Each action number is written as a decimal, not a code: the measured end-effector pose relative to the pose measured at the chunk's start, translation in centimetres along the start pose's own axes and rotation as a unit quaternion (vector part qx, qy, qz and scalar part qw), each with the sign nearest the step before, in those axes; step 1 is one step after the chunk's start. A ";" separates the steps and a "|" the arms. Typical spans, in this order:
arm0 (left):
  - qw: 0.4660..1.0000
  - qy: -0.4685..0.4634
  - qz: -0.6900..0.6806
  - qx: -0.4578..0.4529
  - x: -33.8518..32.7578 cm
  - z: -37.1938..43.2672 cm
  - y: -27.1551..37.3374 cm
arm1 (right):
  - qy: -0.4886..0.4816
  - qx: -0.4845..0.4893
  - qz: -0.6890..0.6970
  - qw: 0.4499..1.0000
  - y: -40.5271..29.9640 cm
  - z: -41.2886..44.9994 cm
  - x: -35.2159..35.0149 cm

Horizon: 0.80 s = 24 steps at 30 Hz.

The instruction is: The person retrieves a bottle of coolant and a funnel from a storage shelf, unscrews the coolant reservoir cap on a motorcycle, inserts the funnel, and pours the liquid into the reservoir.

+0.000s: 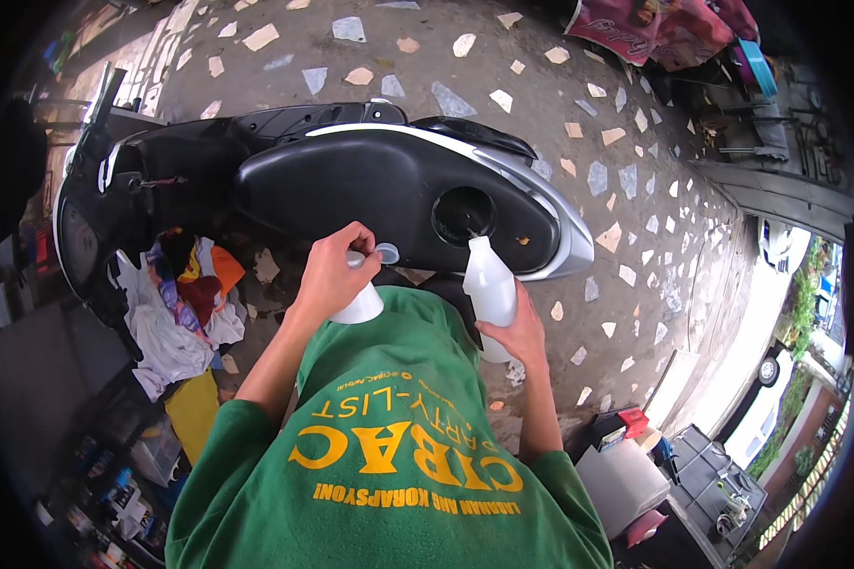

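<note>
Before me stands a motor scooter with a long black seat [327, 178]. A round black bowl [462, 217] rests on the rear part of the seat. My right hand [516, 323] grips a white translucent plastic bottle [494, 291], its narrow neck tilted towards the bowl's near rim. My left hand [341, 270] holds a white plastic container [359, 306] from above, close to my body; its exact kind is partly hidden by the fingers. Beside those fingers, a small translucent cap or lid [387, 252] lies at the seat's near edge.
Left of me, a bag of cloths [199, 299] lies below the handlebar [99, 121]. A white box [623, 484] and a grey folding table [719, 476] stand at lower right. The ground [413, 64] is concrete with inlaid stone pieces.
</note>
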State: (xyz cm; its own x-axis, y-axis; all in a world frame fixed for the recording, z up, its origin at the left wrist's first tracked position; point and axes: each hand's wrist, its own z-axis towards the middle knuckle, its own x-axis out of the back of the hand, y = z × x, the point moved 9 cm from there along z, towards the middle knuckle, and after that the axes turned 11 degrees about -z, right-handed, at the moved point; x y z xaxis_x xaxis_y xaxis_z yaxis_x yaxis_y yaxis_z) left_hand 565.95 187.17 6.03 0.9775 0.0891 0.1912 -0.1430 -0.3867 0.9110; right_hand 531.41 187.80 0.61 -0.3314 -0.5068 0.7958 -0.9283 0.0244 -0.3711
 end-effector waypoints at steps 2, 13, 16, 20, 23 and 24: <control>1.000 0.002 -0.001 0.000 0.1 0.0 -0.1 | 0.006 0.005 0.016 1.000 0.1 0.0 -0.2; 1.000 0.005 0.025 -0.006 0.5 0.4 0.6 | 0.020 -0.018 0.041 0.999 0.2 -0.2 -1.1; 0.999 0.000 0.034 -0.017 0.2 0.6 0.7 | 0.012 -0.017 0.047 0.999 0.0 -0.4 -1.0; 0.999 -0.008 0.029 -0.031 -0.5 0.7 1.2 | 0.011 -0.020 0.042 0.999 0.1 -0.8 -1.0; 0.999 -0.013 0.028 -0.027 -0.8 0.6 1.0 | 0.009 -0.023 0.044 0.999 0.5 -0.9 -1.1; 0.999 -0.017 0.031 -0.025 -0.9 0.6 0.9 | 0.011 -0.019 0.049 0.999 0.5 -0.9 -1.1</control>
State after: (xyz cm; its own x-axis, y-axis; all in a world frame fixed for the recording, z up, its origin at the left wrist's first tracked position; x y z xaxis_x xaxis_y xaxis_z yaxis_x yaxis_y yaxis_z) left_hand 565.07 186.16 6.43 0.9714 0.0342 0.2350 -0.2093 -0.3449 0.9150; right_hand 531.16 189.16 -0.07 -0.4240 -0.4812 0.7673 -0.8969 0.1057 -0.4293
